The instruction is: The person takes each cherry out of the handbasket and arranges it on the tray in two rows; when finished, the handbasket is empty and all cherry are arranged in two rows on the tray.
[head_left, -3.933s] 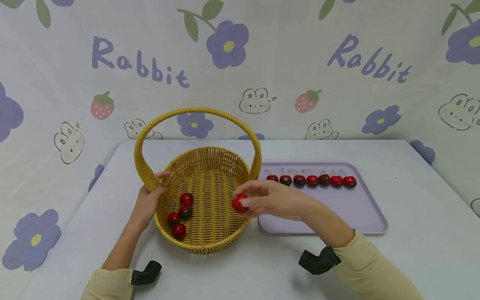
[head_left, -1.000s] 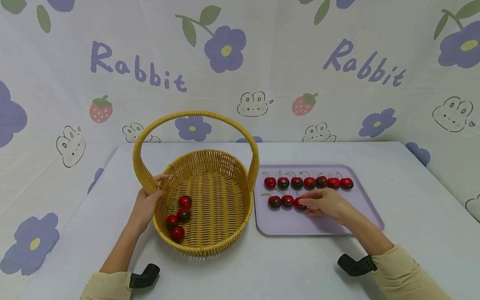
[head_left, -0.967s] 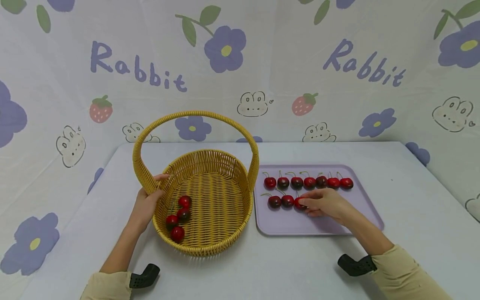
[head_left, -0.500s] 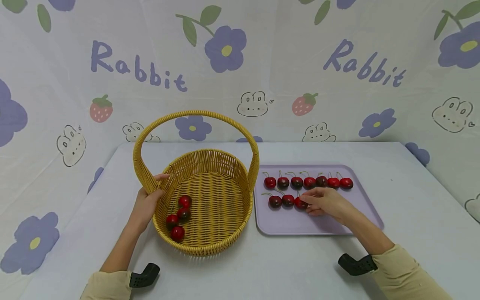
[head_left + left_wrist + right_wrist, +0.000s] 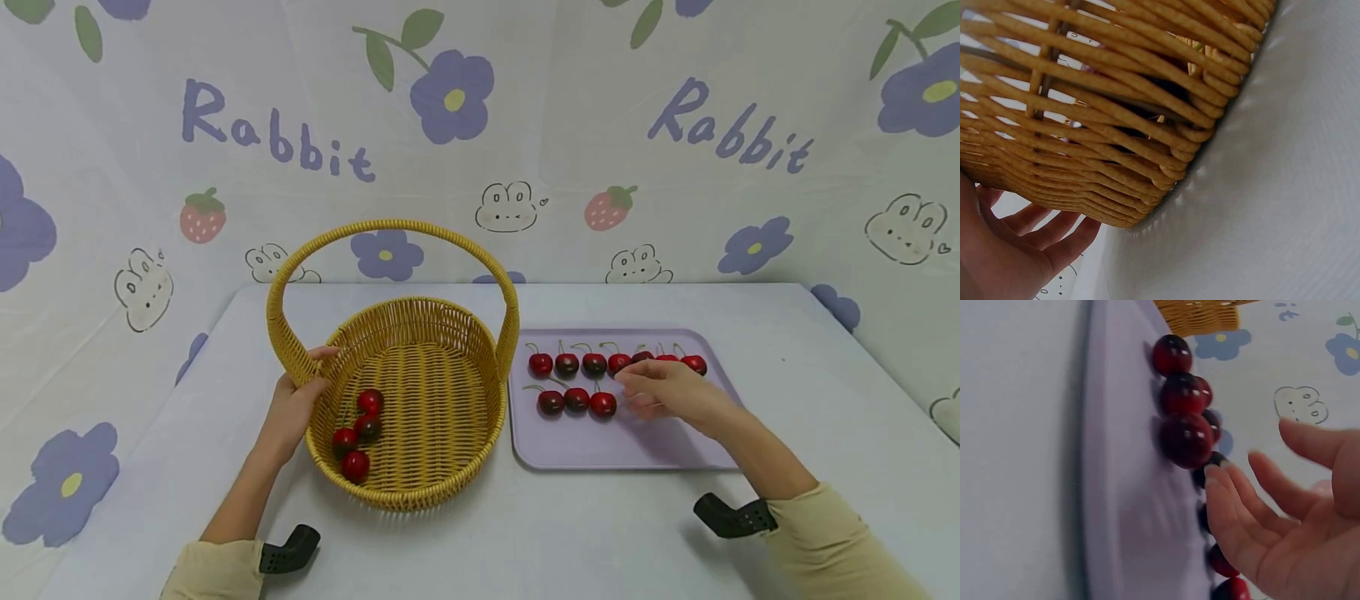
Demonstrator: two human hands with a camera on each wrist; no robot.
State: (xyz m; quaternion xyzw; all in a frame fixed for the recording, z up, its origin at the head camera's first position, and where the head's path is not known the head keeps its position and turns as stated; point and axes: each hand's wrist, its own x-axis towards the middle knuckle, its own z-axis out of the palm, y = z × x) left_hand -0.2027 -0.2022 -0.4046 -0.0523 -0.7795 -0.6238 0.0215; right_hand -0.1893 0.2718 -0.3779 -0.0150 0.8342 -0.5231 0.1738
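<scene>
Both grips differ: the left hand [image 5: 294, 406] holds the rim of the wicker basket [image 5: 420, 492], thumb hooked over the edge at the foot of the handle, while the right hand [image 5: 667, 392] holds nothing, fingers loosely spread above the lilac tray [image 5: 637, 454]. Half a second ago those fingertips were still on the third cherry of the near row [image 5: 603, 405]; now they have let go and lifted clear, so that cherry lies free on the tray, touching its neighbour. That placement looks finished, and the hand seems free for another fruit.

On the pale tabletop [image 5: 525, 533] basket and tray stand side by side, nearly touching. The tray carries a far row of cherries [image 5: 566, 364], partly hidden behind the right hand, and the near row of three. Four cherries [image 5: 357, 433] remain in the basket, clustered against its left wall, near the left hand. From the right wrist, the open fingers [image 5: 1235, 512] hover just beside the dark fruit.
</scene>
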